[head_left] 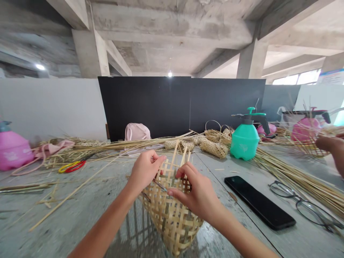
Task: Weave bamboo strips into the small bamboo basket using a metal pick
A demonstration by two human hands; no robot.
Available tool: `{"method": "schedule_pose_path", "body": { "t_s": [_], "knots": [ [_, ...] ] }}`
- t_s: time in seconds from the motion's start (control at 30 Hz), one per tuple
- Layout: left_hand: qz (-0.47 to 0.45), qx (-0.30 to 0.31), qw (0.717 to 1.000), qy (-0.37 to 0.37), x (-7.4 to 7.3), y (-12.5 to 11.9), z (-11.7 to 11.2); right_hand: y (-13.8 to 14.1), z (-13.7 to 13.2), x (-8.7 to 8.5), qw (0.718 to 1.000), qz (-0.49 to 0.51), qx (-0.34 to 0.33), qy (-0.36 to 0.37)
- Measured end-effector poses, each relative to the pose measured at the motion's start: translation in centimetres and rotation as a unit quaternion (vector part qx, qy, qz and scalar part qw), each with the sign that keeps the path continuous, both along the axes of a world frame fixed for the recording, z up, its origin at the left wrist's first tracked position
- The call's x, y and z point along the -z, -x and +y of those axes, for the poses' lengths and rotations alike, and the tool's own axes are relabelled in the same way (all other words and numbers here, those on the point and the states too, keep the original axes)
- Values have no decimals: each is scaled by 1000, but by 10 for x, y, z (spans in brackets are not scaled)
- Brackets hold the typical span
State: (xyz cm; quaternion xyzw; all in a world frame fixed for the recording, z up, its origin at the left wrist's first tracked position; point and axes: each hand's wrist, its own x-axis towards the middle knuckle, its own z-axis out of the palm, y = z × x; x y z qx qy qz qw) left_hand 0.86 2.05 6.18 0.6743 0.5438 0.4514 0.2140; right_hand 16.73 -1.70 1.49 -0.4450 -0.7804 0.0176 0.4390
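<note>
A partly woven bamboo basket [174,215] stands tilted in front of me, loose upright strips [174,157] rising from its upper edge. My left hand [146,170] is closed at the left of the rim, thumb and finger pinching a bamboo strip. A short darker strip end [160,185] slants from below those fingers toward my right thumb. On the other side, my right hand [197,190] grips the basket's upper edge, thumb across the front and fingers curled by the upright strips. Some fingertips of both hands are hidden behind the weave.
A black phone [259,202] and glasses [303,202] lie at right, beside long bamboo strips [301,179]. Behind stand a green spray bottle [244,139] and woven pieces [213,147]. Scissors [72,166] and a pink spray bottle [13,148] are left. Another person's hand [334,148] reaches in at right.
</note>
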Motion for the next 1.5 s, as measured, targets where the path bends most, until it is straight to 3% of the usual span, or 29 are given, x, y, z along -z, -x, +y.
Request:
{"method": "schedule_pose_path", "body": {
  "t_s": [0.33, 0.87, 1.2, 1.5],
  "knots": [
    [10, 6, 1000, 1, -9, -5, -15, -8, -8, -4, 1000, 1, -12, 8],
    [58, -27, 997, -34, -7, -10, -14, -4, -4, 0, 1000, 24, -1, 1],
    [64, -18, 997, -29, -9, -9, -19, -3, -8, -12, 999, -8, 1, 48],
    [50, -7, 999, -14, -10, -8, -20, -3, -9, -6, 1000, 2, -3, 27]
  ]
}}
